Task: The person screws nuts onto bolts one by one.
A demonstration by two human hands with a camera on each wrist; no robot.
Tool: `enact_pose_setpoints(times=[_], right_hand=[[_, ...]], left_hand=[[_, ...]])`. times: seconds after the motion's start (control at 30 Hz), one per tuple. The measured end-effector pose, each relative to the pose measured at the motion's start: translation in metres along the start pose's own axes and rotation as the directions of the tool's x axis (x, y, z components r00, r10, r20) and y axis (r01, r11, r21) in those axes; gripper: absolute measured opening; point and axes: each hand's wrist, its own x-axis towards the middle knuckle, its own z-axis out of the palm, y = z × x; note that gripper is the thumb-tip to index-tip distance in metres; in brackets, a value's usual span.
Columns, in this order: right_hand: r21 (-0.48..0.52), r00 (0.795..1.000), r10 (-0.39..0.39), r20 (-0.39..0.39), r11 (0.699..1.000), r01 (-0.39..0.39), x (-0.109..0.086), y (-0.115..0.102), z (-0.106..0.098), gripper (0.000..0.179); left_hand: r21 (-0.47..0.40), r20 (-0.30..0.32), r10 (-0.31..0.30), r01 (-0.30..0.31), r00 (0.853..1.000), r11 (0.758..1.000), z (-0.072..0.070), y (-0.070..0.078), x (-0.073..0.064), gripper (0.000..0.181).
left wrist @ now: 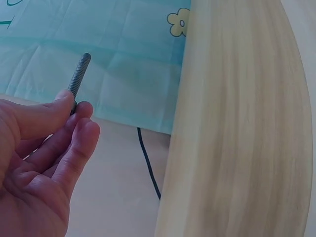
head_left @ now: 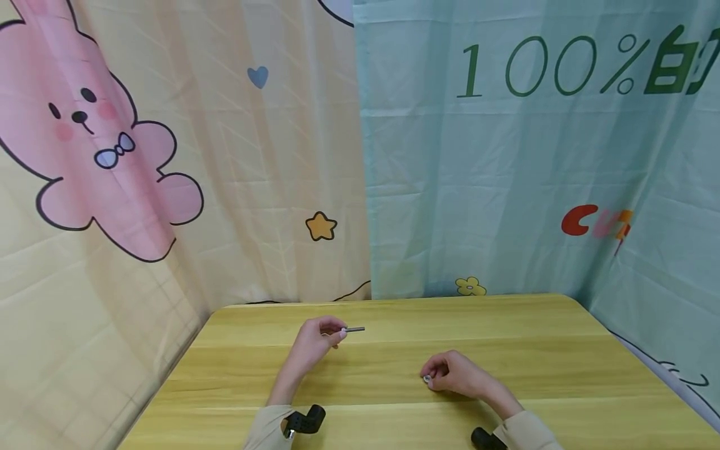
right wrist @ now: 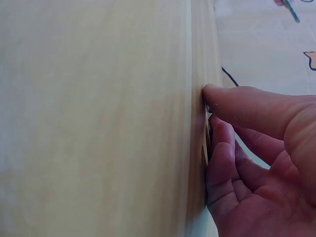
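Note:
In the head view, my left hand (head_left: 315,342) pinches a thin grey bolt (head_left: 355,329) above the table, its shank pointing right. The left wrist view shows the bolt's threaded shank (left wrist: 80,73) sticking up past the thumb; its lower end is hidden by the fingers. Low over the table, to the right and nearer, my right hand (head_left: 458,375) holds a small silvery ring-shaped nut (head_left: 427,379) between thumb and fingertips. From the right wrist, the fingers (right wrist: 222,160) are against the table surface and the nut is mostly hidden.
A wooden table (head_left: 382,362) with rounded far corners lies beneath both hands. Printed curtains (head_left: 281,156) hang behind it and along both sides. Each wrist wears a black camera (head_left: 312,420). A dark cord (left wrist: 148,163) shows beyond the table edge in the left wrist view.

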Motion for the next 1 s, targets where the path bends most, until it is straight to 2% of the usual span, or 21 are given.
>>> enact_pose_setpoints(times=[0.27,0.47,0.57,0.7,0.83,1.0], right_hand=[[0.010,0.999,-0.008,-0.044,1.000,0.009,-0.003,0.001,0.005,0.011],[0.042,0.994,0.038,-0.107,0.999,-0.034,-0.002,-0.007,0.008,0.011],[0.048,0.986,0.025,-0.167,0.999,-0.017,0.000,-0.014,0.009,0.016],[0.059,0.956,-0.010,-0.292,0.998,0.028,0.004,-0.026,0.011,0.020],[0.119,0.916,0.027,-0.399,0.993,0.023,0.006,-0.039,0.014,0.019],[0.189,0.874,0.085,-0.479,0.982,0.007,0.009,-0.052,0.017,0.016]], left_hand=[[-0.002,-0.028,0.014,-0.014,1.000,1.000,0.000,0.018,-0.003,0.007],[-0.001,-0.028,0.024,-0.024,0.999,1.000,0.000,0.028,-0.004,0.007],[0.001,-0.025,0.029,-0.029,0.999,1.000,0.000,0.032,-0.004,0.007],[0.000,-0.025,0.033,-0.033,0.999,0.999,0.000,0.035,-0.004,0.007],[0.002,-0.036,0.032,-0.032,0.999,0.999,0.000,0.038,-0.004,0.007],[-0.004,-0.050,0.037,-0.038,0.998,0.999,0.001,0.040,-0.005,0.008]])
